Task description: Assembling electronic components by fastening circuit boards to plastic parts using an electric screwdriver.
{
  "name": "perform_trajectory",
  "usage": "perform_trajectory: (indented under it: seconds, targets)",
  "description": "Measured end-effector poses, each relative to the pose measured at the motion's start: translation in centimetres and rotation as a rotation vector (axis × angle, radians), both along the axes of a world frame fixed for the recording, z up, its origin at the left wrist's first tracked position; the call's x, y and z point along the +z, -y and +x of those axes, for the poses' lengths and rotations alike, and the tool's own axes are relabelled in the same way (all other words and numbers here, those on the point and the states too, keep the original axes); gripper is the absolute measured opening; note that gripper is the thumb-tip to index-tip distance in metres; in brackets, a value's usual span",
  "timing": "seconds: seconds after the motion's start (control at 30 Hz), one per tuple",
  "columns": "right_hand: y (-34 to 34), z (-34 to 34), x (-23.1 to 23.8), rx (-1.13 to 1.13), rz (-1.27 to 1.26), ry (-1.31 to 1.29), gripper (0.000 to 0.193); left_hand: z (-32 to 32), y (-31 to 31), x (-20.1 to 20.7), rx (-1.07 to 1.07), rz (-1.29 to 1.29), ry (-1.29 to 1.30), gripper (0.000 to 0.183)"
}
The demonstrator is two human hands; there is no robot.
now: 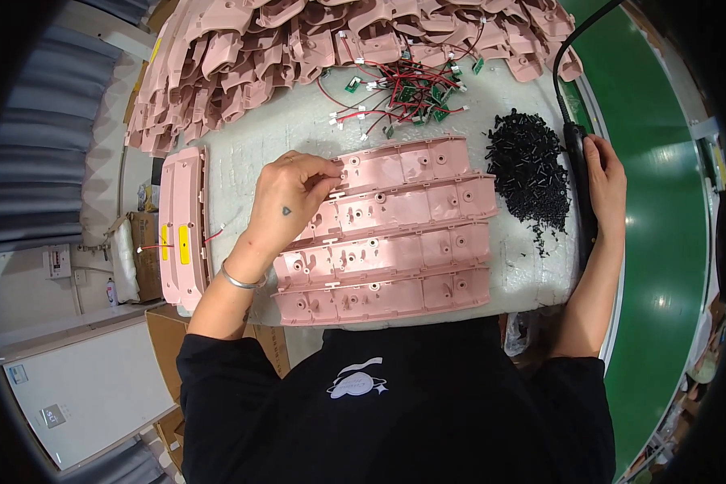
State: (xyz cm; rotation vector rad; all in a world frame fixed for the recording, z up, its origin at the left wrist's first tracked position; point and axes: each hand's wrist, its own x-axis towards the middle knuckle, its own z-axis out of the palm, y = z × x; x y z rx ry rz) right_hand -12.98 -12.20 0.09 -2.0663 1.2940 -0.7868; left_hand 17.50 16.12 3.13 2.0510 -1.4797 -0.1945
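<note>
We work at a white tabletop (pixel 298 137) beside a green conveyor belt (pixel 661 226). A large heap of pink plastic housings (pixel 242 48) fills its far edge, and four long pink shells (pixel 395 234) lie open side up in a stack of rows right in front of us. One closed pink housing (pixel 181 226) with yellow patches and a red wire lies at the left edge. Our left hand (pixel 294 198) rests on the left end of the upper shells, its fingers together, pinching at the top shell's edge. Our right hand (pixel 605 181) has its fingers clamped around a black electric screwdriver (pixel 581 185). Just left of it sits a pile of black screws (pixel 528 165), and beyond lie small green circuit boards with red wires (pixel 403 93).
</note>
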Motion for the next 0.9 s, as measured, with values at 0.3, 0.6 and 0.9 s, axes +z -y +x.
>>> perform_trajectory:
  seconds: [0.3, 0.6, 0.9]
  targets:
    - [0.5, -0.3, -0.6, 0.014, 0.02, 0.011, 0.041, -0.7, -0.8, -0.6, 0.173, -0.027, -0.283, 0.016]
    - [0.2, -0.1, -0.5, -0.008, 0.003, -0.002, 0.041, -0.3, -0.3, -1.1, 0.134, -0.036, -0.232, 0.018]
    - [0.3, -0.1, -0.5, 0.004, -0.005, 0.018, 0.04, -0.5, 0.0, 0.0, 0.125, 0.088, -0.048, 0.018]
